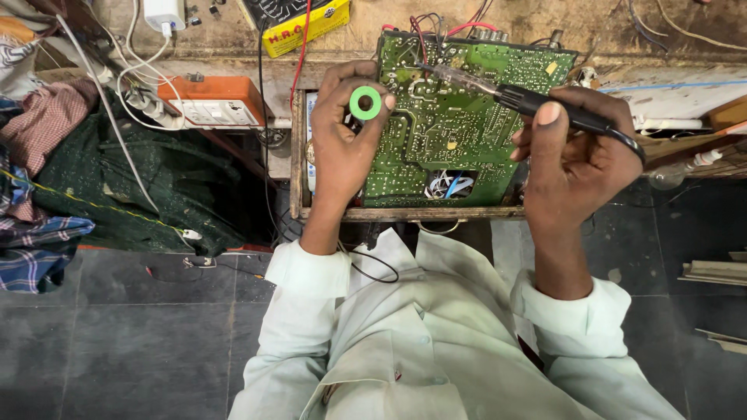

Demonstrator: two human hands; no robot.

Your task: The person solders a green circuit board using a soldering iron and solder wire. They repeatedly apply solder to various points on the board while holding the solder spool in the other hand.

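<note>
Two hands work over one green board (451, 117). The left hand (342, 144) pinches one small green ring (365, 103) between thumb and fingers at the board's left edge. The right hand (580, 152) is closed around one black iron (545, 105), its tip on the board's top. The board lies in a wooden tray (412, 212) above a grey tiled floor (140, 342). Beyond sit an orange socket box (214, 101) and a yellow box (303, 27).

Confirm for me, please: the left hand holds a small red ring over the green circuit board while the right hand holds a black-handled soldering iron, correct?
Not quite: the head view shows the ring in the left hand is green, not red. The rest stands: it is over the green circuit board, and the right hand holds the black-handled soldering iron.
</note>
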